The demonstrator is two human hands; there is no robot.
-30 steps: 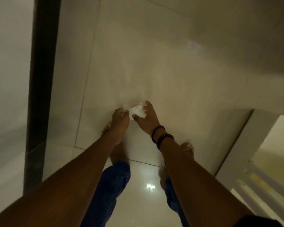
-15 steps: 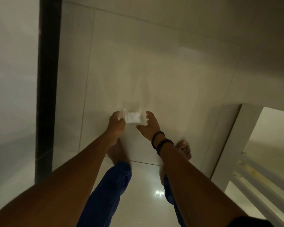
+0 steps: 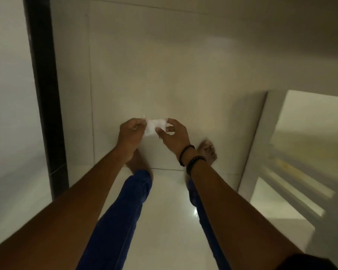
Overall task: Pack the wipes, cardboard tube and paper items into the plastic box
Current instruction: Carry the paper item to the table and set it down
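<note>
A small white piece of paper or wipe [image 3: 154, 126] is stretched between both hands in front of me, above the tiled floor. My left hand [image 3: 130, 136] pinches its left edge with closed fingers. My right hand [image 3: 174, 136], with dark bracelets at the wrist, grips its right edge between thumb and fingers. No plastic box or cardboard tube is in view.
I stand on a glossy pale tile floor [image 3: 164, 65], bare feet and blue trouser legs [image 3: 125, 211] below my arms. A dark vertical strip [image 3: 43, 94] runs along the left wall. A pale door frame [image 3: 258, 137] and a lit opening lie at the right.
The view has shifted as I walk. The right hand, apart from the paper half a second ago, now grips it again, and the paper is spread wider between both hands.
</note>
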